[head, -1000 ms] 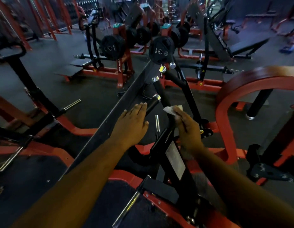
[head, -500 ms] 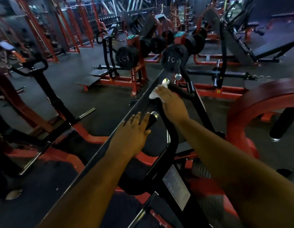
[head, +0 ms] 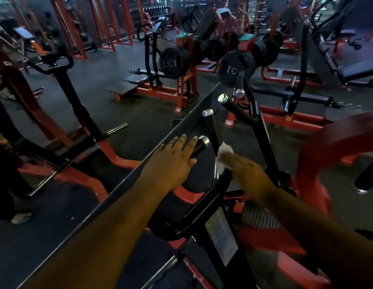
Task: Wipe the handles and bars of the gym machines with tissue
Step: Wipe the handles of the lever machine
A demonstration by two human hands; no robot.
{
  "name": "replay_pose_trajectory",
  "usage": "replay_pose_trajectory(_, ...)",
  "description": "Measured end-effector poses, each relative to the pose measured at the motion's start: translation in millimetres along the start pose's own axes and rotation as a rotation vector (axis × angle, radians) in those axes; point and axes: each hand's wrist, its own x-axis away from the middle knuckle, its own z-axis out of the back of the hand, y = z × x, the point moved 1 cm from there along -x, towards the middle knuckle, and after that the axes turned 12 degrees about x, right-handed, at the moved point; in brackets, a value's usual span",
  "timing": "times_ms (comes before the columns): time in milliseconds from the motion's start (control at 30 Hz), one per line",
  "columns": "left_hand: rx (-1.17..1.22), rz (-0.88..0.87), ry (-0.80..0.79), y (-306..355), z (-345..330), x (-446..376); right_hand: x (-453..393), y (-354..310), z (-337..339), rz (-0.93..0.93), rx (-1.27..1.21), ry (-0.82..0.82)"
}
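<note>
The tissue point(head: 223, 156), a crumpled white wad, sits under the fingers of the right hand point(head: 241, 170), which curls over it and presses it against the black upright handle point(head: 212, 130) of the machine, low on that handle where it joins the bent black bar point(head: 204, 207) below. The placement suggests a stroke along the handle's length, with the palm keeping the tissue wrapped onto the round surface so it does not slip off. The left hand point(head: 173, 159) lies flat with fingers straight and slightly spread, holding nothing; its fingertips rest on or just over the short handle point(head: 200, 146) with the chrome end cap, probably to steady the frame while the other hand wipes. Whether the palm bears on the long dark flat rail point(head: 110, 197) beneath it cannot be told. 2 more chrome-capped handles stand farther out: 1 angled handle point(head: 233, 106) near the upright one, and 1 behind it beside the weight plate point(head: 236, 68). These appear not yet reached by the tissue at this moment. The gaps between handles are narrow, so the wiping hand has little side clearance and must travel along each tube. To the right, a curved red frame point(head: 327, 142) limits elbow room; to the left, open dark floor point(head: 98, 80) separates this machine from the plate-loaded rack point(head: 181, 76), well apart.
</note>
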Motion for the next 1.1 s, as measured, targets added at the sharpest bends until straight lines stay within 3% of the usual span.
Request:
replay_pose_trajectory(133, 0.006, 0.009, 0.000, -1.1, -0.2, -0.1, -73.0, -8.7, 46.8, -0.133, 0.024, 0.295)
replay_pose_trajectory(300, 0.022, 0.022, 0.002, 0.0, 1.8, 1.7, -112.4, -8.3, 12.3, -0.123, 0.189, -0.021)
replay_pose_trajectory(533, 0.002, 0.010, -0.023, 2.3, 3.2, 3.7, -19.9, -4.2, -33.6, -0.115, 0.101, 0.090)
replay_pose_trajectory(767, -0.010, 0.003, -0.016, 3.4, 2.9, 2.5, 54.2, -2.0, -36.2, -0.093, -0.038, -0.017)
replay_pose_trajectory(933, -0.019, 0.003, -0.009, 1.7, 1.8, 1.3, -5.3, -4.6, 7.9, -0.369, -0.219, 0.376)
replay_pose_trajectory(1000, -0.013, 0.003, 0.000, 1.1, 1.2, 2.0, -59.5, -12.0, 32.0, -0.298, -0.203, 0.439)
replay_pose_trajectory(1100, -0.014, 0.000, 0.010, 1.6, 2.7, 3.1, -118.5, -4.3, 28.3, 0.064, 0.269, 0.100)
